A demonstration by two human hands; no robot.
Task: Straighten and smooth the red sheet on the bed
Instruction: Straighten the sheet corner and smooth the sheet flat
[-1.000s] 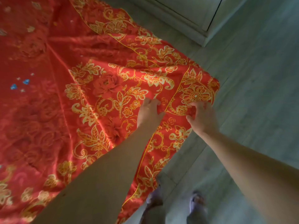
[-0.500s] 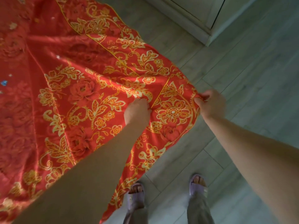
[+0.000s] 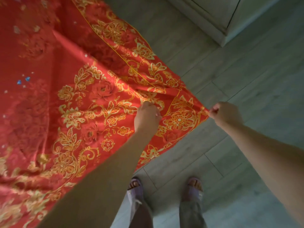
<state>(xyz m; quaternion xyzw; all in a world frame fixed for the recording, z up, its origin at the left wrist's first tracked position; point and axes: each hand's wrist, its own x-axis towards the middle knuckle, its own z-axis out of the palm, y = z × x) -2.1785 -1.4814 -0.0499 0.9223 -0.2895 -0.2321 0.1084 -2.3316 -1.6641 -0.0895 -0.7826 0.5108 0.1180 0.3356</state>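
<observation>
Clearly, the sheet (image 3: 69, 102) lay spread over the bed on the left of the view, and its gold-flowered corner (image 3: 182, 117) hung out past the edge, over the grey floor (image 3: 246, 79). Half a second before, that corner sat lower and looser between your hands; now it was drawn out to the right into a sharper point, so the border looked tighter. One fold (image 3: 158, 90) was still there, running just above the corner toward the yellow piping.

Your right hand (image 3: 227, 115) was closed in a pinch on the very tip of the corner, fingers narrow and holding cloth. Your left hand (image 3: 147, 119) was curled into a loose fist on the sheet just beside the corner panel; it seemed to grip a bunch of cloth, but I cannot tell this for sure.

I judged that the pull was working, and that the corner then needed to come down square against the bed side.

Your feet in slippers (image 3: 135, 186) stood on the floor below, and a pale cabinet (image 3: 218, 17) was well apart at the top.
</observation>
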